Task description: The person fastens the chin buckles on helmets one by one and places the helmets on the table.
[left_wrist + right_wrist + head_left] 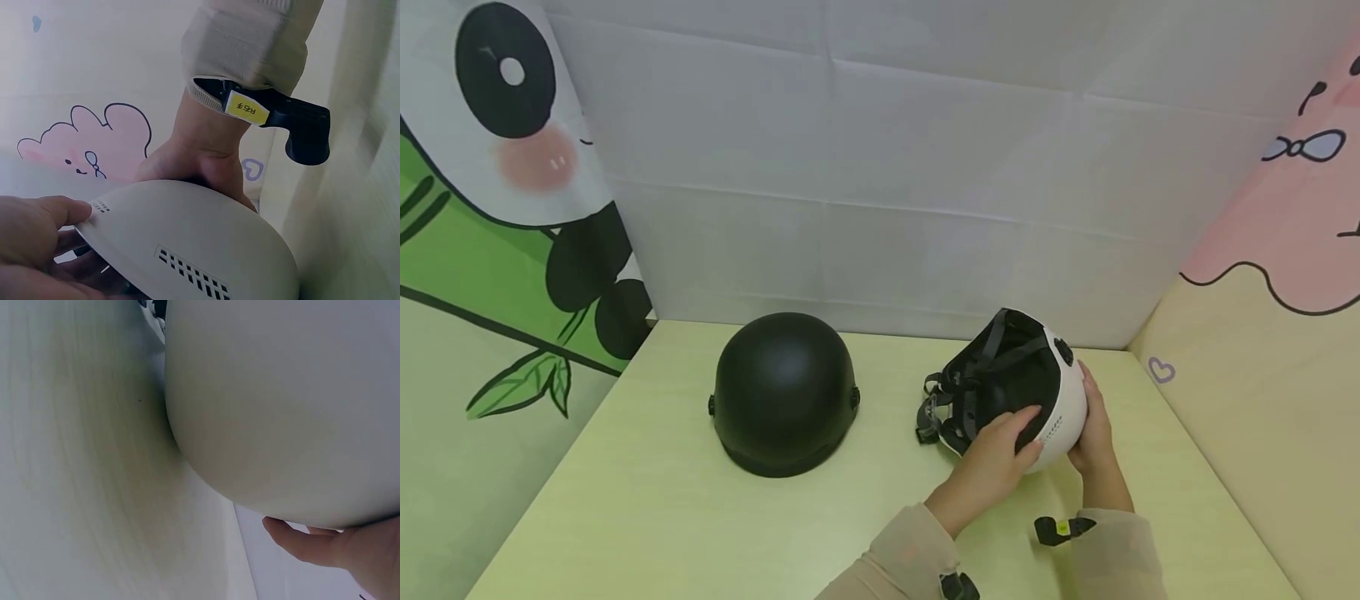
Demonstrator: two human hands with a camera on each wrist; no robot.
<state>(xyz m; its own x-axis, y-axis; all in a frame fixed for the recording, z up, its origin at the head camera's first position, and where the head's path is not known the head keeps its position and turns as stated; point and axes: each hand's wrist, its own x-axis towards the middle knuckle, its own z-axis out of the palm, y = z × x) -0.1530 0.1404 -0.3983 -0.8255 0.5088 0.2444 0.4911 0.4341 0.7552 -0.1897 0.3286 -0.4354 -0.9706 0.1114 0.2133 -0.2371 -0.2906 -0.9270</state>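
A white helmet is tipped over at the right of the table, its black lining facing left and toward the head camera. My left hand grips its near rim, thumb on the outer shell and fingers inside. In the left wrist view, that thumb presses beside small vent holes. My right hand holds the far right side of the shell, cupped against its curve; the right wrist view shows its fingers at the shell. Black straps cross the opening.
A matte black helmet stands dome up on the pale table, left of the white one. A white wall panel closes the back. Cartoon-printed side walls stand left and right. Small black wrist cameras sit at the cuffs.
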